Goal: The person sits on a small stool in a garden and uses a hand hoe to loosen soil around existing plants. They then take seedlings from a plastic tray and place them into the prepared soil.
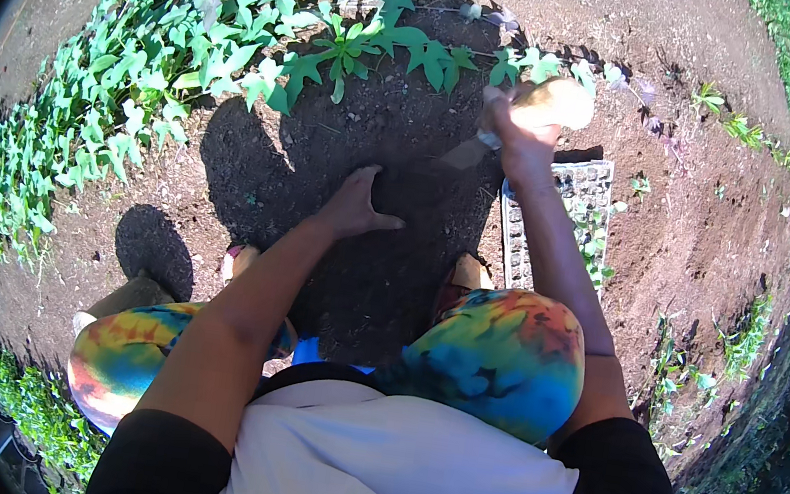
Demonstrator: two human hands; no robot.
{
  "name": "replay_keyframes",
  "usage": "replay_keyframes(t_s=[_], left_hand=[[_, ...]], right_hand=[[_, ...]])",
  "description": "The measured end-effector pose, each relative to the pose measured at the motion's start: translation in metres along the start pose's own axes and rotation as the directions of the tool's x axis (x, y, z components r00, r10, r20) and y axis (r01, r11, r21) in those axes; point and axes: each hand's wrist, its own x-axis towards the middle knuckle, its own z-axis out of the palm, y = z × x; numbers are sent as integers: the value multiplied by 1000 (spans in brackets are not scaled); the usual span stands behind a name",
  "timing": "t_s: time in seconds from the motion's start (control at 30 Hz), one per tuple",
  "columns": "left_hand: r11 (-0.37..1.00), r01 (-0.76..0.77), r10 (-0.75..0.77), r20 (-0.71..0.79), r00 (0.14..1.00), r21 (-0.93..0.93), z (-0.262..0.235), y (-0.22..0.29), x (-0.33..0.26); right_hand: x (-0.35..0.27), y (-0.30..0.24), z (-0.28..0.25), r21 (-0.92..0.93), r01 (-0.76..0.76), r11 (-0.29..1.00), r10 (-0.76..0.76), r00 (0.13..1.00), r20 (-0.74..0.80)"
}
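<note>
My left hand (359, 204) rests palm down on the dark soil (400, 137) in front of me, fingers spread, holding nothing. My right hand (518, 128) is raised over the soil and grips a trowel by its pale wooden handle (557, 103), with the blade (464, 154) pointing down toward the ground. Just right of that hand lies a grey seedling tray (560, 220) with small green plants in some of its cells. I am crouching, with my tie-dye trouser knees (501, 358) below the hands.
A thick patch of green leafy vines (158, 62) covers the ground at the left and along the top. Bare brown earth (712, 221) spreads to the right, with a few small weeds. My shadow darkens the soil around my hands.
</note>
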Motion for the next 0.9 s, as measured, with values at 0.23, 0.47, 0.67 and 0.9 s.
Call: replay_keyframes(t_s=[0.23, 0.47, 0.67, 0.9], left_hand=[[955, -19, -36, 180, 983, 294, -4, 26, 35], [943, 45, -132, 246, 960, 331, -6, 27, 46], [882, -68, -85, 300, 950, 466, 1, 25, 47], [872, -84, -52, 262, 964, 482, 14, 27, 5]], right_hand=[[67, 221, -107, 383, -336, 861, 401, 910, -104], [59, 187, -83, 468, -425, 775, 510, 858, -66], [-20, 120, -16, -56, -251, 966, 257, 951, 171], [-78, 80, -7, -202, -59, 978, 121, 943, 311]])
